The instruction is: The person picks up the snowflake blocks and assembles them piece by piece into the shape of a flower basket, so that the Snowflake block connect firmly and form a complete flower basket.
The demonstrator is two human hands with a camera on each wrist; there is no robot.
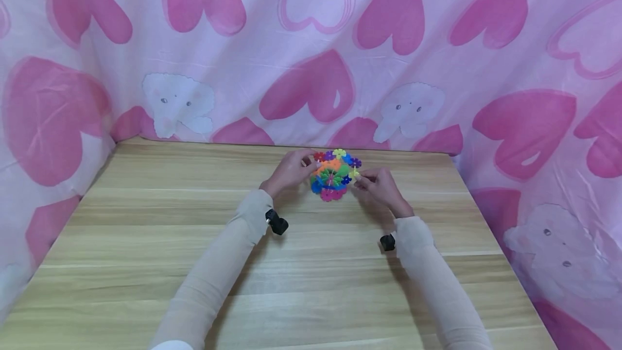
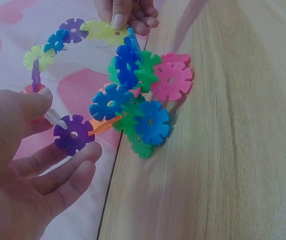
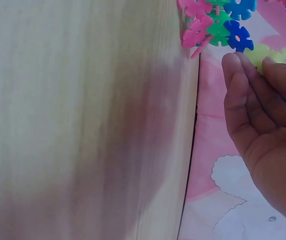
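A colourful basket-like build of interlocking plastic snowflake pieces [image 1: 332, 179] is held over the far part of the table. Its body has green, blue, orange and pink pieces, and a chain of pieces arches above it. My left hand [image 1: 291, 169] pinches the chain's left side at a red piece, partly covered by the thumb in the left wrist view; a purple piece [image 2: 63, 131] is close to the fingers. On the right side, my right hand [image 1: 383, 185] pinches a yellow piece [image 3: 258, 53] between thumb and fingertips.
The wooden table [image 1: 311, 274] reaches back to a pink curtain [image 1: 311, 42] printed with hearts, which also hangs along both sides. A small black camera [image 1: 277, 222] is on the left wrist, another black camera [image 1: 387, 242] on the right.
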